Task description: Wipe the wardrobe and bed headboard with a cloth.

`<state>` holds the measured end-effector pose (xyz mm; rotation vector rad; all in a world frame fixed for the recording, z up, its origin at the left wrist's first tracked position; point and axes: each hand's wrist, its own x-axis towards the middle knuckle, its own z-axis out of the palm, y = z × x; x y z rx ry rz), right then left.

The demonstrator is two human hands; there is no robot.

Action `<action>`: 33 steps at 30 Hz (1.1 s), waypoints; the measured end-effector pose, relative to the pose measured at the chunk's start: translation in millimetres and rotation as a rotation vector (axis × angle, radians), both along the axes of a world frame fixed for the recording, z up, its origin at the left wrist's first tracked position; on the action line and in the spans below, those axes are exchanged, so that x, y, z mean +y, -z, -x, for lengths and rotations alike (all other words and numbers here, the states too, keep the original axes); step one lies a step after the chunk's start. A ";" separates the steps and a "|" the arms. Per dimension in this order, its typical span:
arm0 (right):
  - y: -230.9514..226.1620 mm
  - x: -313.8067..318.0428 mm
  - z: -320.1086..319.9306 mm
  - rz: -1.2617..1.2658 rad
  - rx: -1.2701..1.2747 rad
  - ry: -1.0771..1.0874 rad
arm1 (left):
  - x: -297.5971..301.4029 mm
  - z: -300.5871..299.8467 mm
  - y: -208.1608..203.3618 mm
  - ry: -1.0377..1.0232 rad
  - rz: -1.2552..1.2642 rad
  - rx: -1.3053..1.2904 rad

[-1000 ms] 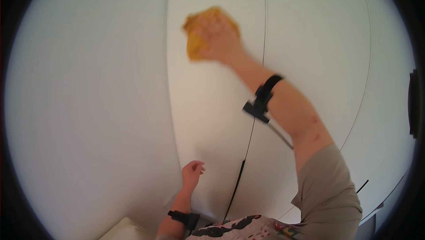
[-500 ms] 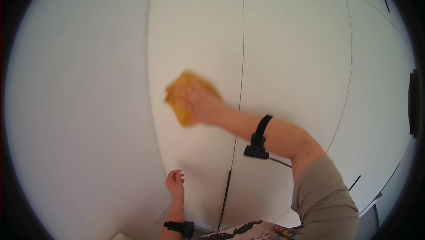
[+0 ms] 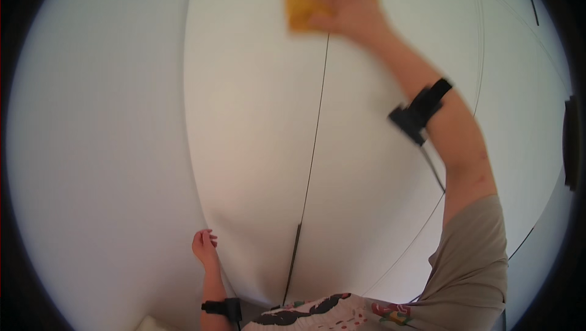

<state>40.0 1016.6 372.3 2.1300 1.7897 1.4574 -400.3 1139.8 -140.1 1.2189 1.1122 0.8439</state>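
Note:
My right hand (image 3: 353, 8) is spread over a yellow cloth (image 3: 299, 2) and holds it against the white cabinet doors (image 3: 256, 117). Motion blurs both hand and cloth. They are high up, at the top of the picture, over the seam between two door panels. Low on the left, my left hand (image 3: 205, 245) is raised beside the cabinet's left edge. Its fingers are loosely bent and somewhat apart, with nothing visible in them.
A pale wall (image 3: 104, 135) meets the cabinet on the left. A long dark handle (image 3: 293, 264) runs along the door seam low down. Black straps with small devices sit on both forearms, and a cable (image 3: 432, 168) hangs from the right one (image 3: 421, 111).
My right hand has swept the yellow cloth upward and to the right across the doors, its arm stretching out. My left hand appears further left in the picture, and the whole view has shifted slightly.

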 end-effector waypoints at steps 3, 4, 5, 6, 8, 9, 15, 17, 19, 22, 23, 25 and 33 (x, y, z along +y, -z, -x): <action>-29.2 -24.1 -19.2 -0.247 -0.313 0.529 | 10.4 -7.7 23.7 0.006 0.002 -0.051; -18.1 -24.3 -13.2 -0.338 -0.252 0.454 | 15.8 -6.5 32.8 -0.009 0.003 -0.039; 6.9 -15.5 -8.9 -0.316 -0.231 0.446 | 21.3 -5.2 43.8 -0.019 0.021 -0.014; 28.3 -7.8 -0.4 -0.294 -0.250 0.480 | 24.0 -5.5 55.4 -0.028 0.016 -0.018; 80.2 9.5 29.2 -0.143 -0.173 0.479 | 34.1 0.2 63.9 -0.046 0.014 0.011; 110.5 12.9 60.6 -0.043 -0.165 0.396 | 33.6 -2.3 64.0 -0.059 0.018 -0.022; 281.8 -13.1 132.4 0.352 0.135 -0.006 | 37.6 -10.6 55.6 -0.035 0.040 -0.046; 319.6 -22.0 158.5 0.391 0.173 -0.025 | 40.3 -11.0 52.1 -0.027 0.042 -0.052; 352.9 -26.1 177.2 0.427 0.180 -0.017 | 40.5 -8.8 47.7 0.008 0.022 -0.049; 382.3 -33.4 191.6 0.425 0.206 -0.011 | 30.5 -13.3 42.3 0.042 0.034 -0.047; 387.4 -33.2 189.7 0.424 0.207 -0.011 | 24.7 -16.3 40.2 0.041 0.034 -0.046; 395.1 -25.5 190.4 0.389 0.236 0.020 | 19.3 -23.0 34.8 0.115 0.029 -0.022; 433.7 -1.0 137.3 0.334 0.345 0.147 | -27.5 -90.0 15.4 0.343 0.004 -0.017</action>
